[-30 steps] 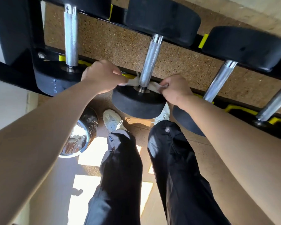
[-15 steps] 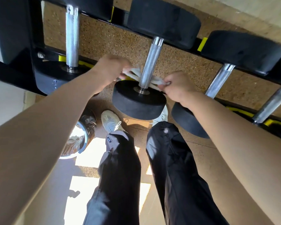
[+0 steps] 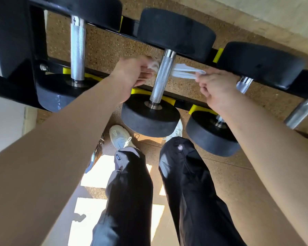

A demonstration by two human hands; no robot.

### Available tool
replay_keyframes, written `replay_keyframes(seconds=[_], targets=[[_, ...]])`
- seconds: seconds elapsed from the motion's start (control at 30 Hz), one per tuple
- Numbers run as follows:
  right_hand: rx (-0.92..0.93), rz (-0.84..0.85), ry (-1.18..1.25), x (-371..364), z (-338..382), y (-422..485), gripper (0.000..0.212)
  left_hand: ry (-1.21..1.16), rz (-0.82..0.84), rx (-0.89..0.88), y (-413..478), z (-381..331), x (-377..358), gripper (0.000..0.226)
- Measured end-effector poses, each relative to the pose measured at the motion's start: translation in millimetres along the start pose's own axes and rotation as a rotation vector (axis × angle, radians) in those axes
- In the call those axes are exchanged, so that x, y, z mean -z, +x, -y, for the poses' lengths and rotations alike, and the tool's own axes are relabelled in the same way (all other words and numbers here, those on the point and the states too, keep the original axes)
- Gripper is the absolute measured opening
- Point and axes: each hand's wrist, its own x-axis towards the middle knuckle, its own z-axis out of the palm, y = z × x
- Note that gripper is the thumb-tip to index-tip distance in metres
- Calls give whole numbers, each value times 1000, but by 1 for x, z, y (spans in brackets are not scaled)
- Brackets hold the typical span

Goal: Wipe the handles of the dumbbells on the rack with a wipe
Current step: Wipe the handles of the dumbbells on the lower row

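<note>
A white wipe (image 3: 184, 72), drawn out into a creased, rope-like band, is passed behind the knurled steel handle (image 3: 162, 80) of the middle dumbbell (image 3: 150, 116), on the upper part of the bar near its far head. One end is bunched in the left hand (image 3: 133, 73), whose fingers are curled round it just beside the handle. The other end is pinched in the right hand (image 3: 215, 86), which is clenched on it further to the right, so that the band is stretched taut between the two. Whether the wipe is wrapped fully round the bar or only laid against its hidden side cannot be told, since the left hand is blurred.

The dumbbell is carried on a glossy black metal rack (image 3: 12, 41), its round, matte black rubber heads seated in yellow cradles (image 3: 169, 100). A second knurled handle (image 3: 77, 48) is seen to the left, and two more polished bars to the right, one (image 3: 244, 84) partly hidden behind the right wrist. Beneath the rack a speckled, cork-like floor (image 3: 105, 45) is laid, crossed by bright patches of sunlight. Dark, slightly shiny trousers (image 3: 185, 174) and a pale laced shoe (image 3: 120, 136) are seen below the near dumbbell head.
</note>
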Motion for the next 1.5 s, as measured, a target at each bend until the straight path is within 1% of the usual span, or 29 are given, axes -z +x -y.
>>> replay_keyframes(seconds=[0.07,0.17,0.23,0.27,0.33,0.4,0.47,0.53,0.63,0.7,0.73,0.8,0.9,0.97,1.0,1.03,1.07,1.1,1.17,1.23,1.3,1.4,1.5], targets=[[-105,35,233,-4,-1,0,14,-105,-46,16,1,-4,-5,19],[-281,97,556,-34,11,-9,7,-417,-101,19,-1,-1,7,19],[-333,149,673,-47,20,-13,6,-585,-93,9,-2,2,11,21],[-341,156,701,-46,21,-14,7,-628,-85,12,-3,2,8,22],[-343,140,748,-33,19,-15,6,-614,-66,39,-2,-2,-5,21],[-348,111,814,-13,13,-14,4,-526,-30,63,-2,-7,-18,22],[-348,82,846,5,4,-11,9,-452,9,61,-1,-8,-23,27],[-327,122,771,9,-2,-11,7,-418,17,45,-1,-3,-19,29],[-262,249,585,-14,-2,-15,6,-505,26,16,-7,7,-1,32],[-202,280,439,-35,1,-16,13,-549,61,-12,-17,10,10,33],[-180,272,385,-43,1,-16,16,-562,82,-26,-23,9,13,29],[-137,249,284,-49,1,-13,19,-586,135,-37,-35,7,12,11],[-76,228,120,-40,-5,-16,22,-599,113,-25,-50,4,4,19],[6,163,33,-31,-10,-25,27,-584,89,-28,-55,6,2,17],[57,155,17,-27,-12,-30,29,-579,82,-24,-56,7,2,13],[91,184,14,-24,-13,-37,27,-585,76,-13,-59,9,1,9],[96,247,32,-21,-12,-45,25,-590,76,-3,-61,12,0,7],[69,330,76,-20,-10,-52,24,-587,83,4,-64,15,-2,9],[-16,501,218,-22,-3,-68,28,-577,113,11,-70,21,-6,11],[-60,609,313,-28,3,-78,36,-594,125,10,-78,25,-6,8],[-48,645,263,-33,8,-84,37,-600,92,-7,-85,28,-3,7],[-7,644,92,-40,14,-92,31,-435,-22,-106,-95,32,5,7],[5,664,27,-52,24,-99,27,-328,-78,-229,-100,36,20,13]])
